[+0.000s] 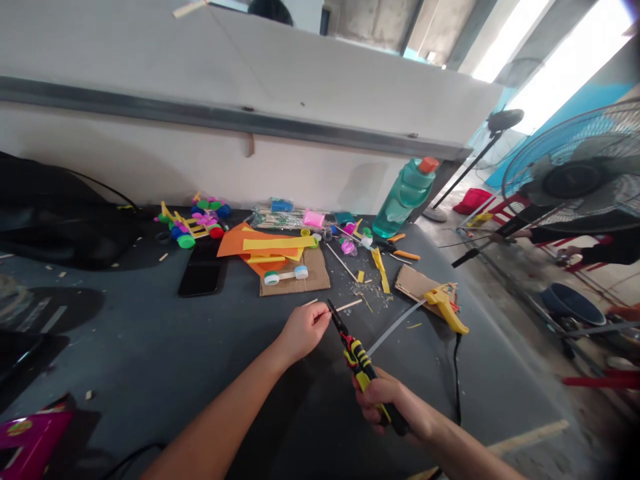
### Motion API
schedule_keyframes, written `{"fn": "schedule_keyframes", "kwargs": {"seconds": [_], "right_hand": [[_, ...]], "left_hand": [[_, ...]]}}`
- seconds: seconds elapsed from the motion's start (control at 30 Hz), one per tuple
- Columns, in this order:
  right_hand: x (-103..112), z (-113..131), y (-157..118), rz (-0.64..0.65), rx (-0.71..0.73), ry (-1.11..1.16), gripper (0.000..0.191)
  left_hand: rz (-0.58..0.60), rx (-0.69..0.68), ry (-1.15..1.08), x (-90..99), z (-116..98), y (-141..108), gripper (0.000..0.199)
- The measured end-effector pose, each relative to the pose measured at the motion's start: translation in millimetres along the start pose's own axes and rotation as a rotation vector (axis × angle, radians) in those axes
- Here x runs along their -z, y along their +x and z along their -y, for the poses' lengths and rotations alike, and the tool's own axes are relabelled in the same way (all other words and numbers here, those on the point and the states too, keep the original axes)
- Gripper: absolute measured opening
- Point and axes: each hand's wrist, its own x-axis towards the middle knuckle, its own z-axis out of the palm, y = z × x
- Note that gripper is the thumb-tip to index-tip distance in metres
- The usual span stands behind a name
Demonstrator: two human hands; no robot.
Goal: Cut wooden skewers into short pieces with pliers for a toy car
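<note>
My left hand (303, 331) is closed in a pinch around a thin wooden stick (350, 305), whose pale end sticks out to the right. My right hand (384, 402) grips long-nosed pliers (358, 357) with black and yellow handles. Their dark jaws reach up to the stick beside my left fingertips; whether they bite on it I cannot tell. Beyond my hands, a short stick with a bottle cap at each end (287, 275) lies on a cardboard piece (320, 277). To the right, a yellow glue gun (447, 308) rests on another cardboard piece (407, 283).
Orange and yellow paper (235, 241), colourful cap-wheeled pieces (193, 223), a phone (200, 277) and a teal bottle (403, 200) line the back of the dark table (165, 360). A black bag (60, 220) lies left. A fan (570, 177) stands right. The glue gun's cord (457, 380) runs to the front.
</note>
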Motion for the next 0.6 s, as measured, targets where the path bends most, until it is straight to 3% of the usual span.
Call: {"fn": "schedule_keyframes", "kwargs": {"seconds": [0.1, 0.2, 0.3, 0.43, 0.6], "right_hand": [[-6.3, -0.3, 3.8, -0.075, 0.019, -0.005, 0.025], [-7.7, 0.8, 5.1, -0.053, 0.033, 0.015, 0.023], [-3.1, -0.7, 3.5, 0.028, 0.059, 0.049, 0.022], [4.6, -1.7, -0.1, 0.080, 0.127, 0.036, 0.027], [12.1, 24.5, -2.5, 0.072, 0.289, -0.273, 0.036]], "left_hand": [[0.044, -0.012, 0.043, -7.9, -2.4, -2.7, 0.030], [0.018, -0.014, 0.005, -9.5, -1.2, -4.1, 0.030], [-0.068, 0.015, -0.149, -5.1, 3.4, -3.1, 0.029], [-0.038, 0.126, -0.428, -2.4, 10.1, -1.5, 0.031], [-0.045, 0.169, -0.633, -2.6, 12.4, -2.3, 0.033]]}}
